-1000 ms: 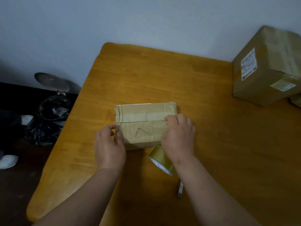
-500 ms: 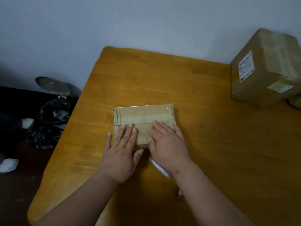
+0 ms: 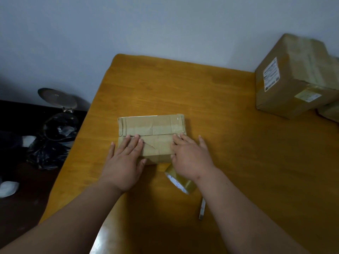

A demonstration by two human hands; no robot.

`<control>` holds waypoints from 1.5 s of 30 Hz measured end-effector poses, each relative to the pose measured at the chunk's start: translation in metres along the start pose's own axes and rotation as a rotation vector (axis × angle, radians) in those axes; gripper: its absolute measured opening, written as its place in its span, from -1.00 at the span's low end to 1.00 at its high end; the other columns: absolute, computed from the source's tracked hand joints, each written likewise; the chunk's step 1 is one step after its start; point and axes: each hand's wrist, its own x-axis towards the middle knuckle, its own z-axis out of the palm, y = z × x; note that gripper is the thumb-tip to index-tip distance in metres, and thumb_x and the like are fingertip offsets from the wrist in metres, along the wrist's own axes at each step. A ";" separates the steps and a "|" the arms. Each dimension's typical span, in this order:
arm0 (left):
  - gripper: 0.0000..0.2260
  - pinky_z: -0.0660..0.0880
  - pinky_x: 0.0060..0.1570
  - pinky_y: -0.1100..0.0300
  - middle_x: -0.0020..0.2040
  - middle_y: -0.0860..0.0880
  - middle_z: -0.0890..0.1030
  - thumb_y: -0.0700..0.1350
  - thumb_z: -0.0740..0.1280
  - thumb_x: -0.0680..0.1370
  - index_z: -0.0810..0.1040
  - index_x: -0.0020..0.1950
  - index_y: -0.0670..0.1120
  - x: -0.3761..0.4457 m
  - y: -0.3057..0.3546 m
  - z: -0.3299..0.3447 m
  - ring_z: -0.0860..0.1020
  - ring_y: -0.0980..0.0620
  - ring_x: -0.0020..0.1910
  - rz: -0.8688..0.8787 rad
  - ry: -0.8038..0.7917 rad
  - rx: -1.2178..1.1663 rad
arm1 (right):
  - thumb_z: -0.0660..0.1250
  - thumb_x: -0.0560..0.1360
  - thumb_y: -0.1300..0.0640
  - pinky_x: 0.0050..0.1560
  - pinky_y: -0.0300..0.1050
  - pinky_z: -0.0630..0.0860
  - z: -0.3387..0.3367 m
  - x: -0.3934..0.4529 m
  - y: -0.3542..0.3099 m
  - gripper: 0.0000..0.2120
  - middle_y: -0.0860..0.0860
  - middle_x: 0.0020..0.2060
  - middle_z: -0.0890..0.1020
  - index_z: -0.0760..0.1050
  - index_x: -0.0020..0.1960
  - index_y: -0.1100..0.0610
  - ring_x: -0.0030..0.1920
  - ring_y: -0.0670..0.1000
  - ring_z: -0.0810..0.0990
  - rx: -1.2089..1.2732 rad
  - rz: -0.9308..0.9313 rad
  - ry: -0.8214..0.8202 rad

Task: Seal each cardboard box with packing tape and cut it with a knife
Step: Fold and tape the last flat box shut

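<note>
A small flat cardboard box [image 3: 152, 125] lies in the middle of the wooden table [image 3: 229, 143], with tape strips across its top. My left hand [image 3: 124, 162] lies flat on the box's near left part, fingers straight. My right hand [image 3: 190, 156] presses flat on the near right part, fingers spread. A roll of brown packing tape [image 3: 180, 182] stands on the table just under my right wrist, partly hidden by it. A slim knife [image 3: 202, 208] lies on the table beside my right forearm.
A large taped cardboard box [image 3: 293, 79] with white labels stands at the table's far right, another box [image 3: 330, 114] peeking out beside it. Left of the table, on the dark floor, stands an open pedal bin [image 3: 58, 118] with a black bag.
Both hands went from gripping the box's ends to lying flat on its top. Since half a second ago they have slid apart, left hand leftward and right hand rightward.
</note>
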 end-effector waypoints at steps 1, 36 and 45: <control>-0.39 -0.26 0.50 -0.06 0.58 0.14 -0.21 0.20 0.02 0.63 -0.15 0.59 0.05 0.000 -0.001 -0.002 -0.31 0.12 0.52 -0.004 0.024 -0.015 | 0.06 0.63 -0.01 0.49 0.24 -0.22 -0.001 0.002 -0.003 -0.53 -0.12 0.57 0.07 0.22 0.53 -0.01 0.57 -0.07 -0.04 0.006 0.006 0.026; -0.27 -0.35 0.44 -0.18 0.56 0.15 -0.33 0.26 0.08 0.58 -0.33 0.55 0.15 -0.001 -0.030 -0.001 -0.40 0.15 0.49 0.032 -0.039 0.077 | 0.20 0.54 0.04 0.44 0.32 -0.36 0.035 0.026 -0.067 -0.20 -0.10 0.54 -0.35 -0.29 0.55 -0.18 0.51 0.16 -0.41 -0.088 0.014 -0.024; -0.41 -0.28 0.45 -0.22 0.60 0.14 -0.18 0.31 0.04 0.57 -0.16 0.53 0.34 0.001 -0.033 -0.005 -0.26 0.11 0.55 0.050 -0.035 0.033 | 0.14 0.56 0.06 0.50 0.24 -0.28 0.020 0.026 -0.062 -0.31 -0.14 0.57 -0.20 -0.13 0.58 -0.15 0.56 0.08 -0.28 0.013 -0.007 -0.056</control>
